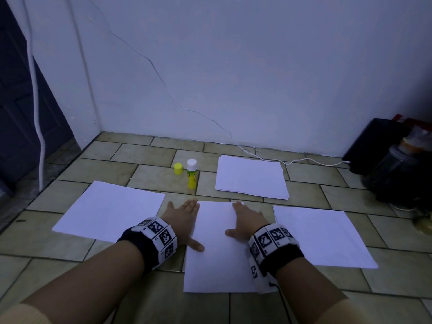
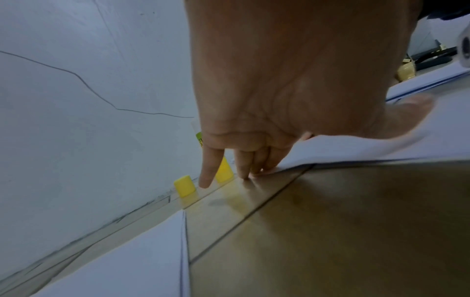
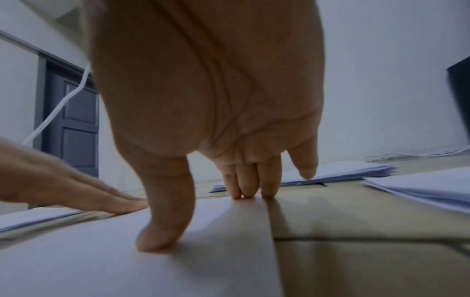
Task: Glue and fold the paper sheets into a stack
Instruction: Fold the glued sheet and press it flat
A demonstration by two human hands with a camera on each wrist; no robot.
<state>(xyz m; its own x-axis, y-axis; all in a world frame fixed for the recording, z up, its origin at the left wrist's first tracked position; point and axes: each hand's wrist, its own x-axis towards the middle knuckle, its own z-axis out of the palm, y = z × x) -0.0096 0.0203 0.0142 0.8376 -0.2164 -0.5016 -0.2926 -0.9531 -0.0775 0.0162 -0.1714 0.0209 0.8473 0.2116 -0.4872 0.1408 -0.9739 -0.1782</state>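
Observation:
A white middle sheet (image 1: pixel 216 249) lies on the tiled floor in front of me. My left hand (image 1: pixel 184 218) lies flat with straight fingers along its left edge, thumb on the paper. My right hand (image 1: pixel 245 218) presses flat on its upper right part. In the left wrist view my left fingertips (image 2: pixel 244 170) touch the floor at the middle sheet's (image 2: pixel 356 146) edge. In the right wrist view my right fingertips (image 3: pixel 249 188) and thumb press the middle sheet (image 3: pixel 127 261). A yellow glue stick (image 1: pixel 191 175) stands uncapped beside its yellow cap (image 1: pixel 178 169), beyond my hands.
One sheet (image 1: pixel 109 211) lies to the left, another (image 1: pixel 322 235) to the right, and a paper pile (image 1: pixel 251 177) at the back right. Dark bags and jars (image 1: pixel 392 167) crowd the right wall. A white cable (image 1: pixel 292 161) runs along the floor. A door (image 1: pixel 21 113) stands on the left.

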